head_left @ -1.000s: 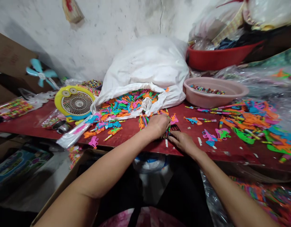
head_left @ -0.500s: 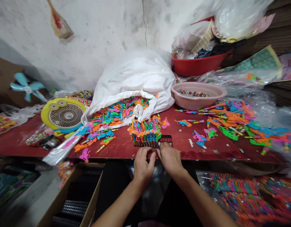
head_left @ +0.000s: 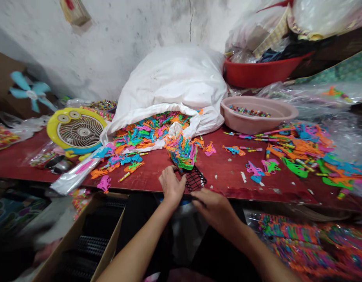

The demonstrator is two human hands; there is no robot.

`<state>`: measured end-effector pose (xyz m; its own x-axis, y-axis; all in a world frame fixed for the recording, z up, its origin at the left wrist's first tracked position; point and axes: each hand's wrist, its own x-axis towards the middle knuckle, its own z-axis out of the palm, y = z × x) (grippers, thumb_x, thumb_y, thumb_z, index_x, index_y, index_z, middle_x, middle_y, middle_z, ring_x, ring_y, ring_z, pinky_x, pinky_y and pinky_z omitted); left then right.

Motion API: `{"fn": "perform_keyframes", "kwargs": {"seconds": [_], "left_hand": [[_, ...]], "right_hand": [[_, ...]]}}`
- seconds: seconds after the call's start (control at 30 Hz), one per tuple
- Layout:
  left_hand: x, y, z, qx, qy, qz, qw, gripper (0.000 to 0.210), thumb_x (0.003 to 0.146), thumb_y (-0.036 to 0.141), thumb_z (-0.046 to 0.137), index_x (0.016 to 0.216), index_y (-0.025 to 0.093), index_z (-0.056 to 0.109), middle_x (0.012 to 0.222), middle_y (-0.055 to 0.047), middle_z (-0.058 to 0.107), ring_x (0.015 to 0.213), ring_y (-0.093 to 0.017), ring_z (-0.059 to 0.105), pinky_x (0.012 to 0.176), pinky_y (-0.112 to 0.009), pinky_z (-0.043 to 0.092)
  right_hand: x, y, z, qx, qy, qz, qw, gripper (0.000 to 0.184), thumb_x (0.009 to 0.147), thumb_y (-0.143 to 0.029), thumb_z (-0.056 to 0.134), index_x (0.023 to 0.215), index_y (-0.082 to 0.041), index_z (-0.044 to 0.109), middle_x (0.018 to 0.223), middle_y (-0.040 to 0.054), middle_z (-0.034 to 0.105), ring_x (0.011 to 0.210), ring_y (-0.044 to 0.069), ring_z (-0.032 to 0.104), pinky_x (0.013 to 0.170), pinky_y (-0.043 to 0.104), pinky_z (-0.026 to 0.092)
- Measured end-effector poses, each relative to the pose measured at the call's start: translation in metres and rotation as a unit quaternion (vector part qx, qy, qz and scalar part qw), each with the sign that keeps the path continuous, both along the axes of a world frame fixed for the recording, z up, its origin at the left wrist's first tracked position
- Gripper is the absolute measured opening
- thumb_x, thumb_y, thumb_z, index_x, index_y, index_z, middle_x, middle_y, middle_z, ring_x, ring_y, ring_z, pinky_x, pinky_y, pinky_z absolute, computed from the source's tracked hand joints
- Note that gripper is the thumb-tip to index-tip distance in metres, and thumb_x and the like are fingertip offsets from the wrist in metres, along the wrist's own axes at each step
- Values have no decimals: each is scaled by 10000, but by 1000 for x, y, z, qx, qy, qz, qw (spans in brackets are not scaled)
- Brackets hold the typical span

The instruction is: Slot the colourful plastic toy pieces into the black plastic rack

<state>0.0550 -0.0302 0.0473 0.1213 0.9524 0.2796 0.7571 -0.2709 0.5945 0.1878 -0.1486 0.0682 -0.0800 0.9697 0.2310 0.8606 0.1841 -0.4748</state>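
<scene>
A black grid rack (head_left: pixel 195 178) lies turned at an angle near the table's front edge. Its far part carries a dense row of colourful plastic pieces (head_left: pixel 182 150) in orange, blue, pink and green; its near part shows bare grid. My left hand (head_left: pixel 171 185) is closed around the rack's left side, thumb towards the grid. Just off the rack's near right end, my right hand (head_left: pixel 213 203) has its fingers curled together over something small and dark. What that is, I cannot make out.
Behind the rack, a white sack (head_left: pixel 172 78) spills similar pieces. A yellow fan (head_left: pixel 81 131) stands left, a pink basin (head_left: pixel 257 117) right. More loose pieces (head_left: pixel 298 145) lie at the right. Below the table are a carton of black racks (head_left: pixel 89 246) and bagged colourful pieces (head_left: pixel 304 243).
The rack has turned from lying along the table edge to slanting, its bare end swung towards me. My right hand has come off the rack's edge and drawn nearer to me. The view has shifted slightly.
</scene>
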Motion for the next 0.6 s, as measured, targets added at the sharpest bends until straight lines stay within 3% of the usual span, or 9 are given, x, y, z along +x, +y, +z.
{"fn": "perform_keyframes", "kwargs": {"seconds": [0.1, 0.17, 0.27, 0.5, 0.6], "left_hand": [[1, 10, 0, -18, 5, 8, 1000, 295, 802, 268, 657, 1051, 190, 518, 1029, -77, 632, 1066, -284, 565, 924, -418, 410], [0, 17, -2, -21, 3, 1, 1000, 254, 796, 221, 634, 1026, 197, 529, 979, -66, 640, 1023, -277, 579, 895, -404, 422], [-4, 32, -7, -21, -33, -28, 999, 256, 780, 164, 611, 1023, 205, 544, 937, -48, 652, 963, -246, 605, 854, -366, 445], [-14, 71, -16, -39, -97, -135, 985, 320, 758, 101, 558, 1064, 192, 573, 956, -23, 677, 900, -179, 625, 836, -303, 485], [-14, 83, -12, -39, -91, -149, 984, 334, 749, 95, 573, 1066, 199, 593, 939, -7, 680, 869, -169, 617, 829, -292, 491]], "right_hand": [[64, 7, 12, 51, 15, -88, 995, 268, 964, -323, 457, 1044, -228, 695, 981, 67, 705, 886, 196, 651, 789, 295, 475], [109, 16, 18, 71, -36, -173, 982, 281, 946, -345, 464, 1017, -213, 703, 976, 78, 693, 858, 209, 636, 754, 307, 462], [161, 34, 21, 40, -136, -273, 952, 304, 924, -317, 467, 1054, -179, 705, 1025, 106, 663, 846, 219, 613, 696, 303, 433], [214, 76, 9, -41, -262, -278, 923, 488, 879, -62, 365, 1261, -170, 649, 1162, 149, 632, 981, 261, 562, 778, 338, 418], [228, 88, 7, -61, -273, -281, 918, 487, 879, -59, 373, 1261, -174, 652, 1226, 157, 616, 1054, 279, 543, 790, 344, 411]]}}
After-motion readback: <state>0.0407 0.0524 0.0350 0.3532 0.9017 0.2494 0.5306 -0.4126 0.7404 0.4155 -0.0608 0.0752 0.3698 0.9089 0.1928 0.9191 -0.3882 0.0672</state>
